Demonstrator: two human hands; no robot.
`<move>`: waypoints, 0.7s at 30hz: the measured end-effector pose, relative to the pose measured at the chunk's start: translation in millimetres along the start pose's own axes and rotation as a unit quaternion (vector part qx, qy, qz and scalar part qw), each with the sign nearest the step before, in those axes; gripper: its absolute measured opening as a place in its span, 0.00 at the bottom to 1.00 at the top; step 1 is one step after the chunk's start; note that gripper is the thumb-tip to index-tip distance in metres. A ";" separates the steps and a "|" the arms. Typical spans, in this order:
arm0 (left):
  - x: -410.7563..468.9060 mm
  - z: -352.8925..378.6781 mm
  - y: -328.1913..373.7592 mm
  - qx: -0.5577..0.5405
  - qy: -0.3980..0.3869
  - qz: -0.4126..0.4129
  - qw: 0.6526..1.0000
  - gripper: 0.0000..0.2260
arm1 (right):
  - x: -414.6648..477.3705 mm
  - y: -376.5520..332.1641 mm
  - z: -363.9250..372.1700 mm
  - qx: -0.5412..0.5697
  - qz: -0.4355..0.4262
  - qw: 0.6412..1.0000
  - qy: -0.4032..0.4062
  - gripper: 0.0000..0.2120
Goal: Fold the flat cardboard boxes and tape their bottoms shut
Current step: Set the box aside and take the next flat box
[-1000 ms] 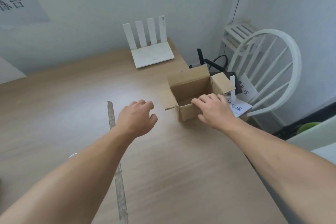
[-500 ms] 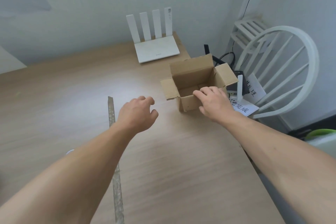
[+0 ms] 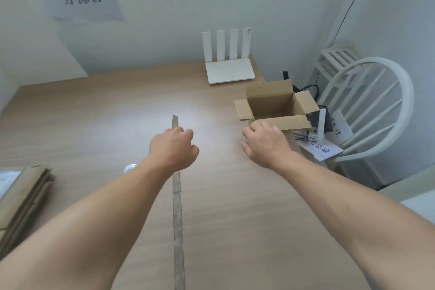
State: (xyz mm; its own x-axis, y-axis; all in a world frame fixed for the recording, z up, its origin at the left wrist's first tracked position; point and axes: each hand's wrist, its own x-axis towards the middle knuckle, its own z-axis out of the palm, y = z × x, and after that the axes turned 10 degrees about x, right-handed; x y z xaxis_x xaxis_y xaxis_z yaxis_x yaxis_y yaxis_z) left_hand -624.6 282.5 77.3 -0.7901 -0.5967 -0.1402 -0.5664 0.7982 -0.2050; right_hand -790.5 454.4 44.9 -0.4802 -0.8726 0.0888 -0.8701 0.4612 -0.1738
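A small brown cardboard box point(image 3: 270, 99) stands upright near the table's right edge, its top flaps spread open and its inside bare. My right hand point(image 3: 266, 143) hovers just in front of its near wall with relaxed fingers, holding nothing; I cannot tell whether the fingertips touch the near flap. My left hand point(image 3: 173, 147) floats over the table's middle, fingers loosely curled and holding nothing. A stack of flat folded cardboard boxes point(image 3: 23, 198) lies at the left edge. A tape roll point(image 3: 129, 167) peeks out from behind my left forearm.
A long thin grey strip point(image 3: 177, 219) lies along the wooden table point(image 3: 94, 113) toward me. A white router point(image 3: 229, 70) stands at the back. Beyond the right table edge are a white chair point(image 3: 376, 110), paper labels and cables.
My right hand has drawn back from the box's near flap toward me. My left hand has hardly moved. The view has widened, bringing the flat stack and wall sign into sight.
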 end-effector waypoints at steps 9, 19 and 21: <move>-165.3 36.2 -140.2 -0.003 -0.029 -0.121 0.992 0.18 | -36.7 -218.8 9.5 0.025 -0.131 0.990 -0.034 0.14; -396.2 96.2 -308.7 -0.046 -0.032 -0.255 0.965 0.16 | -108.6 -462.0 28.7 0.064 -0.224 0.971 -0.045 0.14; -426.2 106.8 -334.0 -0.050 -0.039 -0.275 0.959 0.18 | -121.1 -496.6 30.9 0.065 -0.239 0.968 -0.050 0.13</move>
State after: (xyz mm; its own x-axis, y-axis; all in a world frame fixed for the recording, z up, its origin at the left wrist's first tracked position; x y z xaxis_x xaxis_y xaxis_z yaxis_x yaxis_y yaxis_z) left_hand -73.6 261.5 102.0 -0.3476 -0.9312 -0.1095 -0.9154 0.3623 -0.1754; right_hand -296.8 326.0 90.1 -0.0079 -0.9954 0.0950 -0.9659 -0.0170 -0.2582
